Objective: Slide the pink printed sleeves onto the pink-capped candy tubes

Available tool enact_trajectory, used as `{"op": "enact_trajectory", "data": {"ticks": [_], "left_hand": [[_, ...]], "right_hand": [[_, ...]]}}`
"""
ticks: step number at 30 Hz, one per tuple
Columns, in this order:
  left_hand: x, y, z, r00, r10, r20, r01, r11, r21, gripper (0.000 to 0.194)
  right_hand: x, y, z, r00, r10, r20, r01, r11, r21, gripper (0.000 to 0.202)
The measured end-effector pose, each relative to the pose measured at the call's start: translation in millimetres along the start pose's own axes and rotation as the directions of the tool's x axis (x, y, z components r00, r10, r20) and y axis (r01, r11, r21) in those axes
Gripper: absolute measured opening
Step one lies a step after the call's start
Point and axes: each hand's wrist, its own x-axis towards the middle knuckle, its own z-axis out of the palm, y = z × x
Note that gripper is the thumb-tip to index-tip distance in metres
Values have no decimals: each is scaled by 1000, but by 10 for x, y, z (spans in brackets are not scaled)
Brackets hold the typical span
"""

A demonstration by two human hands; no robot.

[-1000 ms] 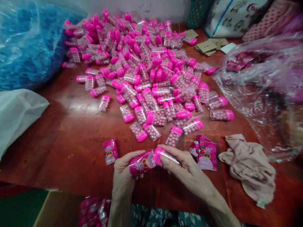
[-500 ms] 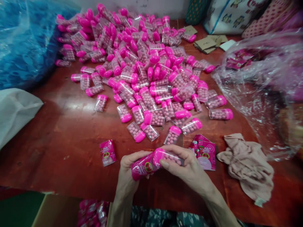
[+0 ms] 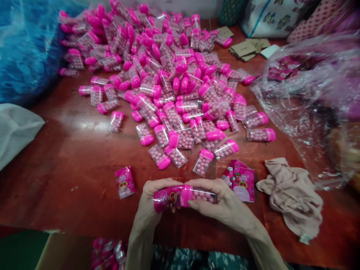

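Above the table's near edge, my left hand is closed around a printed magenta wrapper sleeve. My right hand grips a clear candy container filled with pink balls, its pink cap pointing left. The cap meets the right end of the sleeve; whether it is inside cannot be made out. To the left lies a small magenta printed packet. Beside my right hand are flat printed wrappers. A big pile of similar pink-capped containers spreads over the table beyond both hands.
A large bag of blue pieces stands far left, above a white sheet. At right are a crumpled beige cloth and a clear plastic bag. Cardboard pieces lie behind. Below the edge, a box holds magenta packets.
The container in my right hand has turned from tilted to nearly level, in line with the sleeve. The view has shifted slightly, and both hands stay close together.
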Motion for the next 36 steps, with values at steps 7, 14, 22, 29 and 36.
{"op": "enact_trajectory", "data": {"ticks": [7, 14, 22, 29, 36], "left_hand": [[6, 77, -52, 991, -108, 74, 107, 994, 7, 17], [84, 18, 15, 1000, -18, -18, 19, 999, 32, 6], [108, 18, -41, 990, -84, -117, 61, 980, -190, 22], [-67, -69, 121, 989, -77, -128, 20, 917, -399, 34], [-15, -73, 453, 961, -97, -257, 8, 945, -326, 12]], "right_hand": [[14, 25, 67, 998, -42, -40, 43, 998, 43, 16], [9, 22, 31, 996, -15, 92, 20, 998, -52, 25], [31, 79, 148, 992, -43, -119, 40, 999, -34, 23], [66, 101, 224, 975, -22, -221, 55, 988, 147, 19], [64, 122, 298, 958, 1, -287, 34, 993, 116, 15]]}}
